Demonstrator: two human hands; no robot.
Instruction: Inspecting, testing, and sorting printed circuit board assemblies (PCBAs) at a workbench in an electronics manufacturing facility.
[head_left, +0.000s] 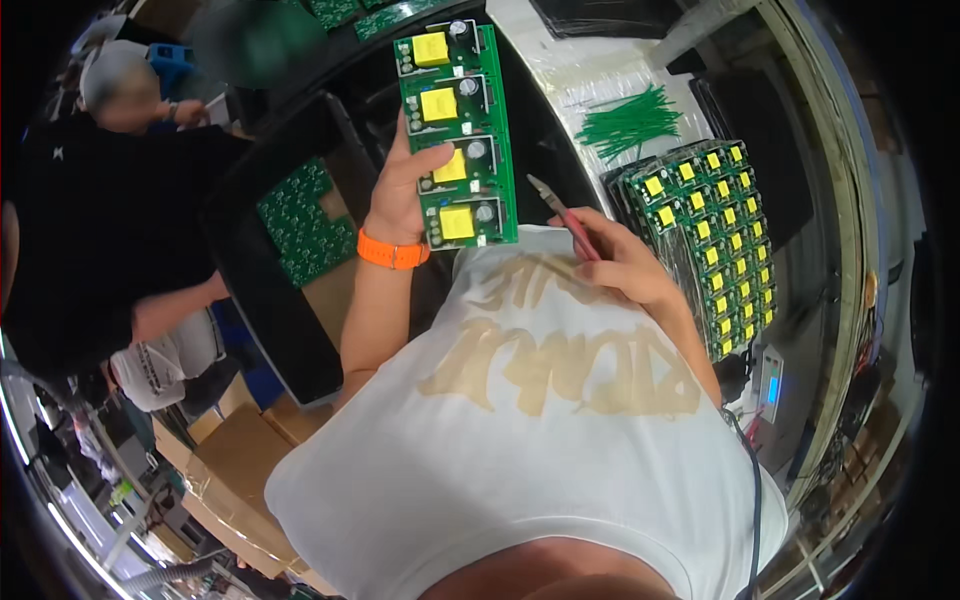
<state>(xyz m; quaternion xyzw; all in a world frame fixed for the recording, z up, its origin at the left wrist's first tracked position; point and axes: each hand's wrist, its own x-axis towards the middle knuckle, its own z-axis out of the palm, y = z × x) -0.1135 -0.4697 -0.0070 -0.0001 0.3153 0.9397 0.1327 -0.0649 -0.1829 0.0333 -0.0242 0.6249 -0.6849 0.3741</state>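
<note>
My left hand [398, 195], with an orange band at its wrist, grips a long green circuit board panel [507, 135] by its left edge. The thumb lies over the front of the panel, which is held up at a slight tilt. Several yellow transformers [439, 104] run down it in a column, each beside a round silver-topped capacitor [467, 86]. To the right and a little lower, my right hand [628, 262] is closed around the red handles of small cutting pliers [577, 232]. Their jaws point up and left toward the panel without touching it.
At the right stand rows of boards with yellow transformers [737, 241], near a pile of thin green strips [628, 122]. A black bin [290, 365] holding bare green boards [298, 220] is at left. Beyond it a person in black [110, 230] works. Cardboard boxes [245, 455] lie lower left.
</note>
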